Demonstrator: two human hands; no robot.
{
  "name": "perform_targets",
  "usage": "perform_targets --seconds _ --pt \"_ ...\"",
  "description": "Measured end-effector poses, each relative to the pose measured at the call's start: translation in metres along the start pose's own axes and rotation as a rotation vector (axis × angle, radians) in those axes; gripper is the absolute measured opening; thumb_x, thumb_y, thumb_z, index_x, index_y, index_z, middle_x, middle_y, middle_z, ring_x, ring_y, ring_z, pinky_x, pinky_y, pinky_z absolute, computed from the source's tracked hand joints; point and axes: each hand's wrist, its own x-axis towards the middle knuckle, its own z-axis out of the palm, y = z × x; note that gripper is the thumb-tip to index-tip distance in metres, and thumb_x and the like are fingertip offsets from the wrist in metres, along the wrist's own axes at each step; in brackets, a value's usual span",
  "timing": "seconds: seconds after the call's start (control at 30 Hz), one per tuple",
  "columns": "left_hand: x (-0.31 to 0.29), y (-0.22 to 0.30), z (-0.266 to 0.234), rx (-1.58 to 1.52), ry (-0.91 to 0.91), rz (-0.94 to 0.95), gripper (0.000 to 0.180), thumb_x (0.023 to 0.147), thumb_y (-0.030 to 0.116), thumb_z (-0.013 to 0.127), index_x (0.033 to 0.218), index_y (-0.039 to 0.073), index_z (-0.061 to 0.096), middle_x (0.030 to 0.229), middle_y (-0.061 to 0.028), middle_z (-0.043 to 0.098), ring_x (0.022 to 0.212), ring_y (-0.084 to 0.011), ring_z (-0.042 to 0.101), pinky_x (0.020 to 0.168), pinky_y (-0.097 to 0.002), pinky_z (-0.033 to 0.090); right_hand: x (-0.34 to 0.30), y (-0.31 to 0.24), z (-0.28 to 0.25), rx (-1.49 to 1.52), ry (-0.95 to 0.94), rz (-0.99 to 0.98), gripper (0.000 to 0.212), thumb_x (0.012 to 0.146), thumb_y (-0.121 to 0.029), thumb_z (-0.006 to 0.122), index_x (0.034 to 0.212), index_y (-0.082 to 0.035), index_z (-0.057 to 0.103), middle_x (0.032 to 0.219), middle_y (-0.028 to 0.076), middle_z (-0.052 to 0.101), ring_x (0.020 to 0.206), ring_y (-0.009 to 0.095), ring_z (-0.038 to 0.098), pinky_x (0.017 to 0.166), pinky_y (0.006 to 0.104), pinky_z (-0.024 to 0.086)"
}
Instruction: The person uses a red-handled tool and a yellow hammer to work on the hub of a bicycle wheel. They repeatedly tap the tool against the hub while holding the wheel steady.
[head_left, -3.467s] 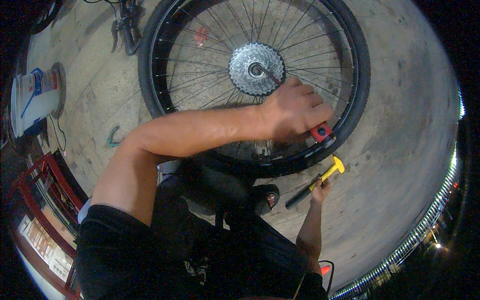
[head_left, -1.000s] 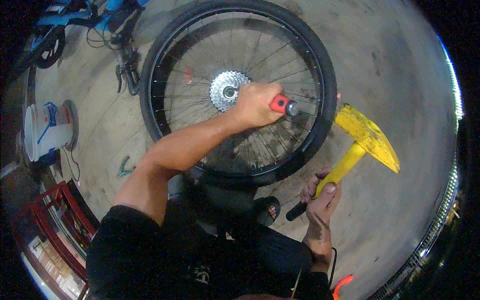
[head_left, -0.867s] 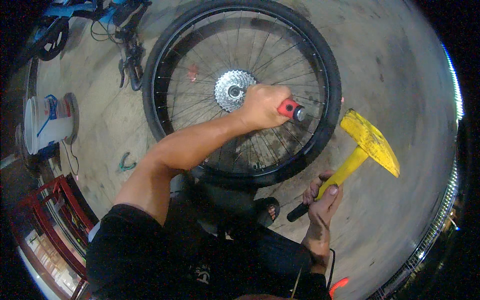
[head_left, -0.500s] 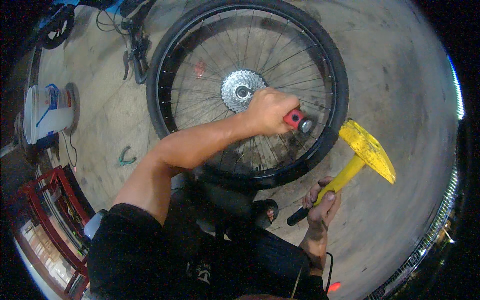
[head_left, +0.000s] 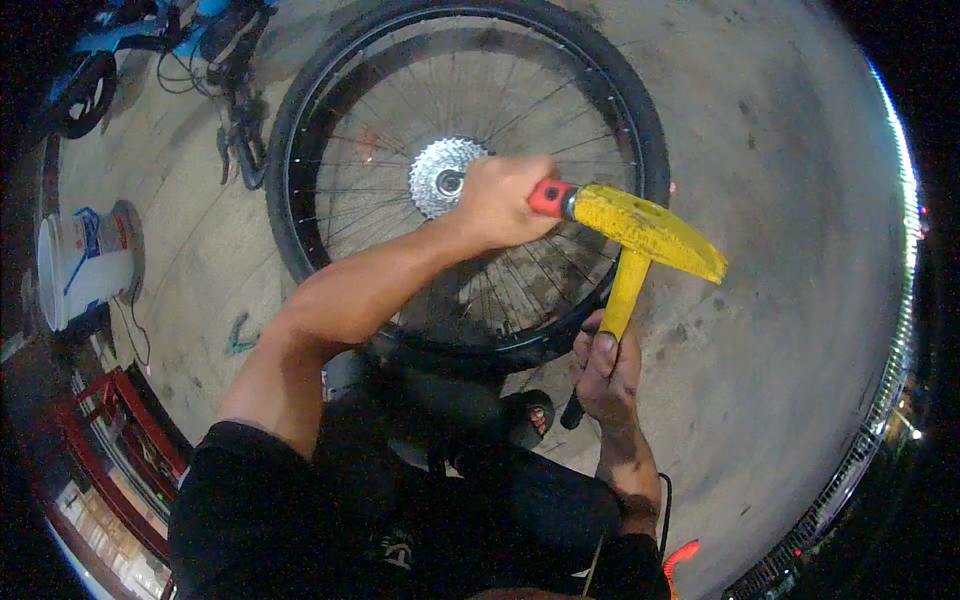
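My left hand (head_left: 505,200) reaches over a bicycle wheel (head_left: 655,150), closed round a red-handled tool (head_left: 546,197) with a metal butt. The tool's other end is hidden behind the hand, close to the silver cassette (head_left: 432,185) at the hub. Lower right, my right hand (head_left: 608,378) grips a yellow hammer (head_left: 655,235) by its handle, whose black end shows below the fingers. One end of the hammer's head is against the butt of the red-handled tool, or just over it. The wheel lies on its side.
Left on the concrete floor (head_left: 760,400) are a white bucket (head_left: 95,262), small green-handled pliers (head_left: 240,335) and a red metal frame (head_left: 85,440). Bicycle handlebars (head_left: 240,135) and blue bike parts (head_left: 150,30) lie upper left. My sandalled foot (head_left: 537,415) is below the wheel.
The hammer has swung up and left, from beside the tyre to the butt of the red-handled tool. My left hand keeps its grip; the whole view has shifted slightly.
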Motion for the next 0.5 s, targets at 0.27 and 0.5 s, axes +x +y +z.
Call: perform_targets --seconds 0.27,0.5 --pt "-0.006 -0.007 0.005 0.043 -0.013 0.021 0.027 0.066 0.026 0.078 0.081 0.012 0.059 0.070 -0.0117 0.063 0.065 -0.0353 0.065 0.057 -0.0461 0.051 -0.027 -0.104 -0.024 0.426 0.595 -0.769 0.043 0.091 -0.050 0.064 0.107 -0.012 0.054 0.072 0.000 0.050 0.050 0.012 0.043 0.042 0.0261 0.039" --pt "-0.010 -0.012 0.005 0.094 -0.039 0.001 0.031 0.066 0.020 0.079 0.088 0.009 0.060 0.073 -0.0139 0.065 0.068 -0.0349 0.066 0.059 -0.0431 0.052 -0.027 -0.015 -0.039 0.823 0.081 0.237 0.033 0.095 -0.043 0.062 0.096 -0.011 0.054 0.072 0.001 0.050 0.062 0.017 0.050 0.062 0.0380 0.043"
